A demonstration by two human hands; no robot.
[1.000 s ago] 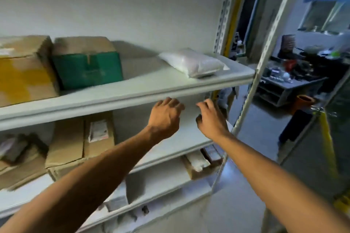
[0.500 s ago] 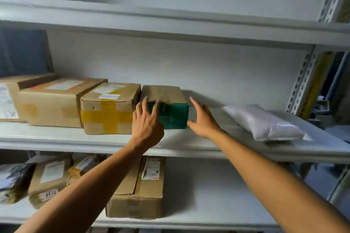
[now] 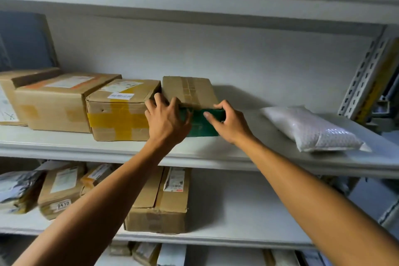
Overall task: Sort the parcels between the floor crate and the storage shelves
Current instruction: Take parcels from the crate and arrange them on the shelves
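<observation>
Between the two hands sits a green box [image 3: 200, 122], brown on top, standing on the middle shelf [image 3: 216, 153]. The left hand [image 3: 166, 120] is wrapped over its near left corner, fingers curled into the gap against the neighbour; the right hand [image 3: 230, 123] clamps the near right corner, thumb on the green front, fingers over the top edge. Both grips look closed on the box, which rests flat on the shelf, not yet lifted.

Just left of the left hand, touching the green box or nearly so, is a taped box [image 3: 119, 112] with yellow tape in a cross. Farther left are two more cartons. Right of the right hand, well apart, a white bag [image 3: 311, 128] lies near the shelf's front edge. Below the forearms, the lower shelf [image 3: 237, 237] holds more parcels. No floor crate is in view.

My guess is that the box is about to be pulled out. Risks: the left fingers are squeezed against the taped box, so a pull could drag that neighbour forward or pinch them. The grips sit only at the front corners, so if the box is heavy its rear may drop off the shelf lip and twist free. A swing to the right could knock the bag off.
</observation>
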